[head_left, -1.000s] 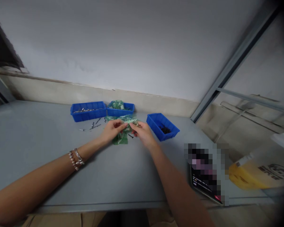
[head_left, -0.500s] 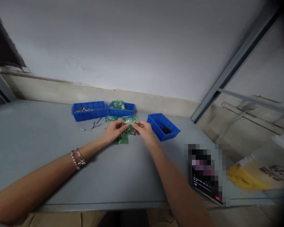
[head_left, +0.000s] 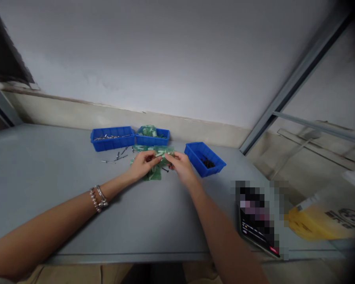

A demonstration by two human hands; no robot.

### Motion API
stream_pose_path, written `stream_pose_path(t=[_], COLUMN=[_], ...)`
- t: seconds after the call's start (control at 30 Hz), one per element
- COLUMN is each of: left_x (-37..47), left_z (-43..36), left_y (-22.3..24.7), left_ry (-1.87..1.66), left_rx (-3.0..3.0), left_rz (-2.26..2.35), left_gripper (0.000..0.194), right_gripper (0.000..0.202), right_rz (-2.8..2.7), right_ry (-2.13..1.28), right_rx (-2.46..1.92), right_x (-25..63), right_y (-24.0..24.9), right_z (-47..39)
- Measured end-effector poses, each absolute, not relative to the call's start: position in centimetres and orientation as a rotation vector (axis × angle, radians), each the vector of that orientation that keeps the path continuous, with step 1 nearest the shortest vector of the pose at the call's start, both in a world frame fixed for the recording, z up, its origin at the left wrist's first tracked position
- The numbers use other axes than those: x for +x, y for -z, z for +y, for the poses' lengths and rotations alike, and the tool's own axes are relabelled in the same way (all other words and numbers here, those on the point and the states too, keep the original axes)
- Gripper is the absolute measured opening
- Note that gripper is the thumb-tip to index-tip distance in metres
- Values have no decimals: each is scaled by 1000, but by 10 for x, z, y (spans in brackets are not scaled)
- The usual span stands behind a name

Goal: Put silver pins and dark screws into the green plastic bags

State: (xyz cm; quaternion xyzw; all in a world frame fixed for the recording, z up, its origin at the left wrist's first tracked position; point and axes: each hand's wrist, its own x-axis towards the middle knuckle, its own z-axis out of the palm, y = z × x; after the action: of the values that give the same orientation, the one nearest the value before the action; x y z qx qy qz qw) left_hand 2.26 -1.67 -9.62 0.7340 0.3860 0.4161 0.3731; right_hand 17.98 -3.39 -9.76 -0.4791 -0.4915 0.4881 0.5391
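Note:
My left hand (head_left: 142,163) and my right hand (head_left: 180,163) meet over the middle of the grey table, thumbs close together. Between them they pinch a small green plastic bag (head_left: 165,150) with pale pieces showing through. More green bags (head_left: 153,173) lie under and beside my left hand. A dark screw (head_left: 165,170) rests on the table just below my right hand, near something small and red (head_left: 171,167) partly hidden by the fingers. Several loose metal pins (head_left: 120,156) are scattered left of the bags.
Along the wall stand a blue bin (head_left: 114,142) of metal pins and a blue bin (head_left: 152,140) with green bags. At right, another blue bin (head_left: 205,159) holds dark screws. Nearer me lie a phone (head_left: 256,228) and a cup of yellow drink (head_left: 310,225). A metal frame (head_left: 272,110) rises at right.
The green bag between my fingers stands slightly flatter and more spread at its top. Both hands stay in nearly the same place; the bins have not moved.

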Motion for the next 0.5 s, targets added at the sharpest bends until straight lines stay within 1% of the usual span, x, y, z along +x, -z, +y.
stream_pose_path(t=[0.1, 0.27, 0.5], left_x=[23, 24, 22], left_z=[-19, -19, -17], left_y=[95, 95, 97], left_ry=[-1063, -1094, -1040], left_rx=[1887, 1903, 1961], left_rz=[983, 995, 1044], left_gripper=[31, 34, 34], right_gripper=[19, 21, 21], right_rz=[-1177, -1168, -1159], right_ry=[-1165, -1172, -1144], right_rx=[-1130, -1123, -1117], right_x=[180, 180, 181], right_y=[98, 97, 97], right_z=[-34, -35, -34])
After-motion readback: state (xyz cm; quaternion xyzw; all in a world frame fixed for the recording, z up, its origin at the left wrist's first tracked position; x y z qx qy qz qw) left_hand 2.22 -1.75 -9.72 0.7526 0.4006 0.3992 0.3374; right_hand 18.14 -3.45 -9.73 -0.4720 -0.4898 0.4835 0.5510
